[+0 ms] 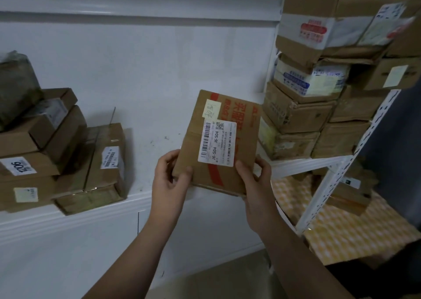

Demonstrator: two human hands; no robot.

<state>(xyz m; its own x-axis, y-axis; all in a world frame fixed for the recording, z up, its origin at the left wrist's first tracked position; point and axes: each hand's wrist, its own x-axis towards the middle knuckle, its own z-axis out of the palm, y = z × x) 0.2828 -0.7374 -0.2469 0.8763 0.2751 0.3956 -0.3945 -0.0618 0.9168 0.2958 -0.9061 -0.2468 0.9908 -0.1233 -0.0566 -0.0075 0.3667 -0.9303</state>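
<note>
A flat brown cardboard parcel [200, 175] is held up in front of the white wall, tilted a little to the right. It carries red tape with print, a white barcode label [217, 142] marked J6-S04 and a pale yellow handwritten note [211, 109]. My left hand [169, 180] grips its lower left corner, thumb on the front face. My right hand [255, 184] grips the lower right corner, thumb beside the label.
A white ledge [68, 216] on the left holds stacked cardboard boxes [91, 169], one labelled 1206. A white metal rack [323, 198] on the right carries several stacked, dented boxes [296, 114] above and yellow checked packages [355, 230] below. Tan floor shows below.
</note>
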